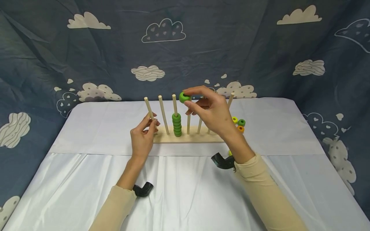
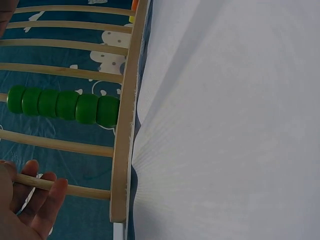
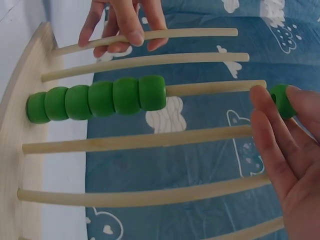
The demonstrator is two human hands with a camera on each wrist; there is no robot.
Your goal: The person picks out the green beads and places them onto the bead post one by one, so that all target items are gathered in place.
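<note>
My right hand (image 1: 215,114) pinches a green bead (image 1: 184,97) between thumb and forefinger. In the right wrist view this bead (image 3: 283,101) is just past the tip of the third peg (image 3: 215,88), its hole partly showing. Several green beads (image 1: 177,124) are stacked on that peg, down to the wooden base (image 1: 190,138). My left hand (image 1: 143,136) holds the leftmost peg (image 1: 148,107) between thumb and fingers; the left wrist view shows the fingers around this peg (image 2: 82,191). The second peg (image 1: 163,114) is bare.
Beyond my right wrist lie loose beads: a yellow one (image 1: 234,120), a green one (image 1: 241,122) and an orange one (image 1: 240,129). Another yellow bead (image 1: 230,153) is partly hidden by that wrist. More pegs (image 1: 230,100) stand behind the right hand. White cloth (image 1: 179,192) covers the table.
</note>
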